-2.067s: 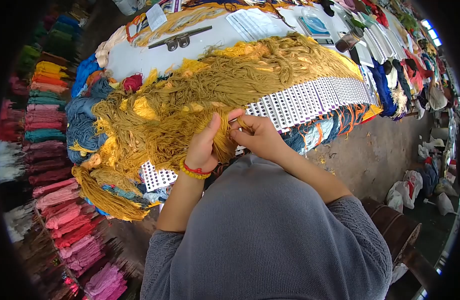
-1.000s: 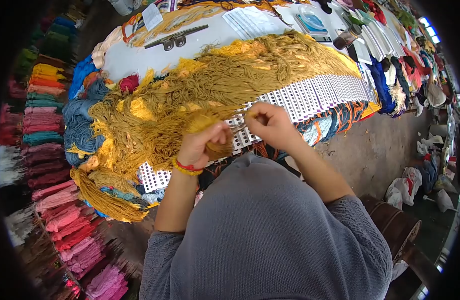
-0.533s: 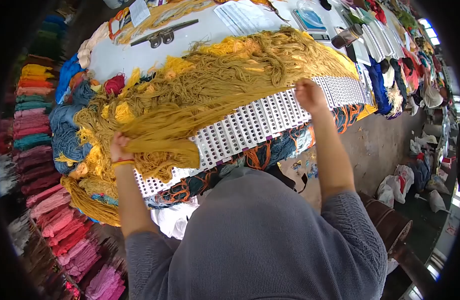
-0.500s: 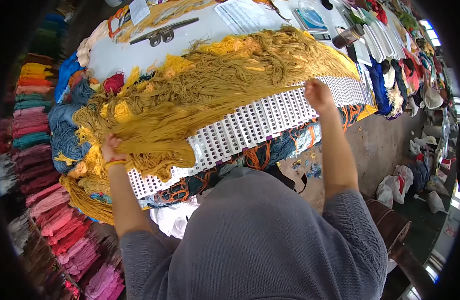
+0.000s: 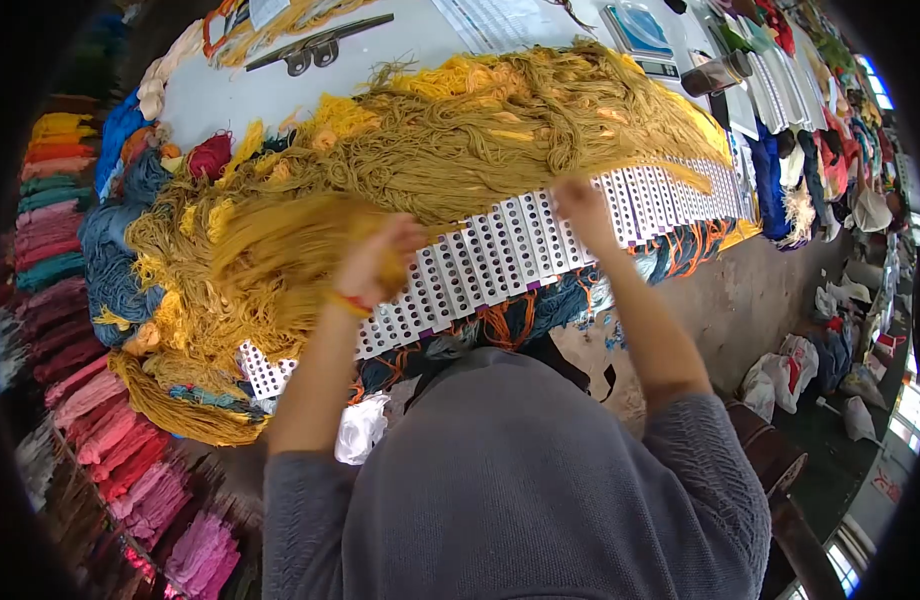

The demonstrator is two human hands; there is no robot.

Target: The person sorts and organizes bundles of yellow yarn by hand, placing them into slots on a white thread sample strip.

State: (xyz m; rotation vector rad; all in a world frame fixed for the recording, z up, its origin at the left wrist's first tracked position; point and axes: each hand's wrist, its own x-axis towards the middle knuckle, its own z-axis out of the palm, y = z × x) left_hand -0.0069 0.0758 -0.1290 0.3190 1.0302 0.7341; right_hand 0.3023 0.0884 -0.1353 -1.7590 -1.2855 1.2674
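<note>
My left hand [image 5: 382, 250] is closed around a hank of mustard-gold yarn [image 5: 285, 245], slightly smeared by motion. The hank fans out to the left over the heap of olive-gold yarn [image 5: 450, 145]. My right hand [image 5: 582, 207] is above the white punched strips [image 5: 510, 245], near the lower edge of the heap. Its fingers look curled together, and what they hold, if anything, cannot be made out. The strips carry rows of dark holes and lie side by side along the table's near edge. A gold strand [image 5: 685, 173] rests across them at the right.
Blue yarn [image 5: 115, 250] and a crimson ball [image 5: 211, 157] lie at the left. A clamp-like metal bar [image 5: 320, 48], a digital scale [image 5: 640, 35] and a dark jar [image 5: 717, 73] stand farther back. Coloured skeins [image 5: 55, 235] hang at far left; plastic bags [image 5: 785, 370] sit on the floor at right.
My left hand has moved right and up from the heap's left end, bringing the hank along. My right hand has come left, so the stretched yarn between them has slackened and the hands are closer.
</note>
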